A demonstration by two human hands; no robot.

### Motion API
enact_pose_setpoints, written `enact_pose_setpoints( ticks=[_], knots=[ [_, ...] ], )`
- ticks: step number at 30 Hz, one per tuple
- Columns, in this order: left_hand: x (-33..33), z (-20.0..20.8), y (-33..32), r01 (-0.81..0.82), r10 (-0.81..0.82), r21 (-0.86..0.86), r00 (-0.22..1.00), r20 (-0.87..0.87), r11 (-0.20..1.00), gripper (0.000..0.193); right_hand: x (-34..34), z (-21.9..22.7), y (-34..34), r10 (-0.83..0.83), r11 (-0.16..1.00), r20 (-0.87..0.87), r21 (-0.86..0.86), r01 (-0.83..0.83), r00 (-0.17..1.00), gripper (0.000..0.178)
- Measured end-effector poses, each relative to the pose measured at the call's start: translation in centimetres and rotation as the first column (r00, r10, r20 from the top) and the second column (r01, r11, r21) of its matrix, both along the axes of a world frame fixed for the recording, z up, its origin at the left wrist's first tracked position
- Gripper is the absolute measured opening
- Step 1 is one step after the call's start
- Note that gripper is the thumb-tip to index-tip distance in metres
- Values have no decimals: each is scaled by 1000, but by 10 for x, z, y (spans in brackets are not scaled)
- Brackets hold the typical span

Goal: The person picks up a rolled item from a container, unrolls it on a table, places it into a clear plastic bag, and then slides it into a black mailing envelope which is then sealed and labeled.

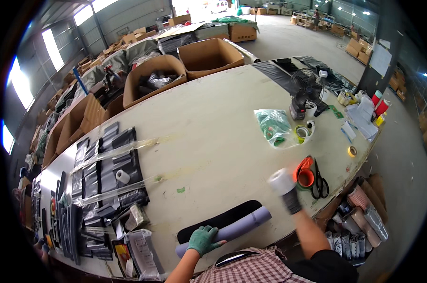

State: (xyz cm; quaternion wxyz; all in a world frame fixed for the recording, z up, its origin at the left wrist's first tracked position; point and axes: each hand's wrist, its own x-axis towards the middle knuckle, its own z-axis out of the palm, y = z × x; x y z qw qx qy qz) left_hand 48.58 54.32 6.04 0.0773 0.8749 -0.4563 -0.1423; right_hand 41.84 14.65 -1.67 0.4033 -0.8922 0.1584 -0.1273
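Observation:
Near the front edge of the table, my left hand (203, 241), in a green glove, is closed over a partly rolled mat (242, 226), lavender on one face and black on the other. The mat's black part lies flat behind the roll. My right hand (291, 200), in a dark grey glove and smeared by motion, grips a white roll (281, 181) that looks like wrapping film or tape. Just right of that roll are an orange tape dispenser (304, 173) and black-handled scissors (319, 184).
Dark flat strips (114, 162) under clear tape cover the table's left, with a small white roll (122, 176) on them. A clear bag (273, 127), a fan (306, 89) and a yellow tape roll (351, 151) lie right. Cardboard boxes (209, 59) line the far edge.

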Motion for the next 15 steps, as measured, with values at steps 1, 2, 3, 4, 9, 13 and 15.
enact_pose_setpoints(
  ticks=[1,2,3,4,9,13,15],
  knots=[
    [-2,-1,2,-2,2,-18,1000,8,1000,66,9,0,60,51,849,100,520,-96,994,24],
    [-3,-3,3,1,0,-40,1000,17,999,65,15,4,111,55,536,151,830,-157,987,29],
    [-4,-7,4,1,1,-65,1000,24,998,65,19,9,150,61,297,182,935,-192,981,34],
    [-5,-14,8,-16,19,-146,1000,22,989,62,21,15,179,65,154,212,963,-220,975,39],
    [-24,-3,-6,-63,384,-791,896,224,609,42,17,27,206,171,378,276,868,-322,946,32],
    [-15,3,-30,202,251,-648,807,535,734,27,13,10,200,223,255,264,913,-318,938,37],
    [-17,-1,-31,190,240,-696,849,470,693,20,15,-6,196,202,209,262,930,-302,944,38]
  ],
)
